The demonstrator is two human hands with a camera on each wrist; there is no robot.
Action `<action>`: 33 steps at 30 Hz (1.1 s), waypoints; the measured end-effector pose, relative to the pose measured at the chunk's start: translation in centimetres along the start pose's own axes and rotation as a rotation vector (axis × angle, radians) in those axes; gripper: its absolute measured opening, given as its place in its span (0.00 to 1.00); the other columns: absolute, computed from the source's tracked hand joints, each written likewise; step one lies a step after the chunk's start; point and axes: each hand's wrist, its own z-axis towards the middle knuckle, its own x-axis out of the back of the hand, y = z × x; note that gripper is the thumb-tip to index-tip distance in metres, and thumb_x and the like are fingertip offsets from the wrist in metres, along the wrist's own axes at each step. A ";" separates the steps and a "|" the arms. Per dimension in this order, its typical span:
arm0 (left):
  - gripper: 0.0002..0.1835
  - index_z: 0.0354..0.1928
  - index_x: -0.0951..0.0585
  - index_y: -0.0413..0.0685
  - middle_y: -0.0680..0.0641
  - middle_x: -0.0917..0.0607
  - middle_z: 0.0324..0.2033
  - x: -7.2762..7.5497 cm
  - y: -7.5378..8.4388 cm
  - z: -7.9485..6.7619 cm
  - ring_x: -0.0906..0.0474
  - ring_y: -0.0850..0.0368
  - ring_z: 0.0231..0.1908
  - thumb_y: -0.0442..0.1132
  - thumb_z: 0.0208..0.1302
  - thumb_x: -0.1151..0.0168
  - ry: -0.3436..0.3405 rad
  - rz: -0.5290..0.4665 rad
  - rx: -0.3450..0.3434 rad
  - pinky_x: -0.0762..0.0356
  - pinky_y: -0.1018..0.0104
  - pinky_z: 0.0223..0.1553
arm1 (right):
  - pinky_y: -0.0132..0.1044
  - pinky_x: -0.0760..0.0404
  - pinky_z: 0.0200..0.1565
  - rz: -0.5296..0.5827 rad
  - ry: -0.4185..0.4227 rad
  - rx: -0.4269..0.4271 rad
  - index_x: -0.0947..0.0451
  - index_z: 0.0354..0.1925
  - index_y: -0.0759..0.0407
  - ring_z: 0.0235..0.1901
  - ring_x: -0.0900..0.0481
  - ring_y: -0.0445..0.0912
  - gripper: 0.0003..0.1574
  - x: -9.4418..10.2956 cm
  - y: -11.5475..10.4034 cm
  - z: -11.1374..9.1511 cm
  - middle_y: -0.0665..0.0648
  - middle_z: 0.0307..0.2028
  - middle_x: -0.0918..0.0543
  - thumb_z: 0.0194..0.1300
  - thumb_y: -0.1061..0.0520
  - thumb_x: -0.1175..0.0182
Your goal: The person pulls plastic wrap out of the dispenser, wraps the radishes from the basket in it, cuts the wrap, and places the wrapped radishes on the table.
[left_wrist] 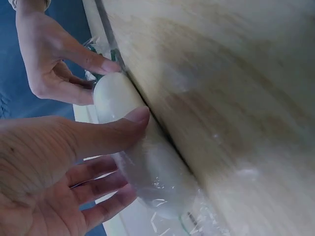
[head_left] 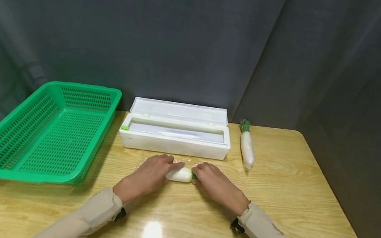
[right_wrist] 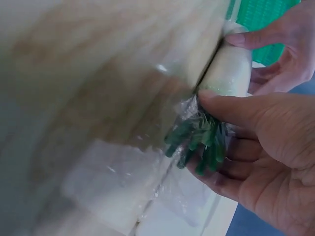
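Observation:
On the table in front of me lies a white radish (head_left: 180, 174) with short green stems (right_wrist: 199, 142), partly covered in clear plastic film (right_wrist: 118, 174). My left hand (head_left: 154, 171) holds its body, thumb on the near side and fingers behind, as the left wrist view shows. At the stem end, my right hand (head_left: 217, 185) pinches the film and stem base between thumb and fingers. Loose film spreads out past the stems in the right wrist view, and more crumples beyond the radish's other end in the left wrist view.
Just behind my hands stands a white film dispenser box (head_left: 174, 146) with its lid up. A second film-wrapped radish (head_left: 247, 149) lies to the right of it. A green plastic basket (head_left: 93, 148) sits at the left, and dark curtains (head_left: 190, 34) surround the table (head_left: 299, 197).

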 end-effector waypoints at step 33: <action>0.28 0.49 0.21 0.39 0.44 0.16 0.38 0.1 -1.0 0.2 0.16 0.47 0.35 0.37 0.48 0.15 0.087 0.000 -0.041 0.16 0.55 0.34 | 0.34 0.19 0.38 0.199 -0.076 0.021 0.22 0.44 0.64 0.37 0.19 0.44 0.09 1.1 0.5 1.0 0.55 0.37 0.16 0.68 0.65 0.31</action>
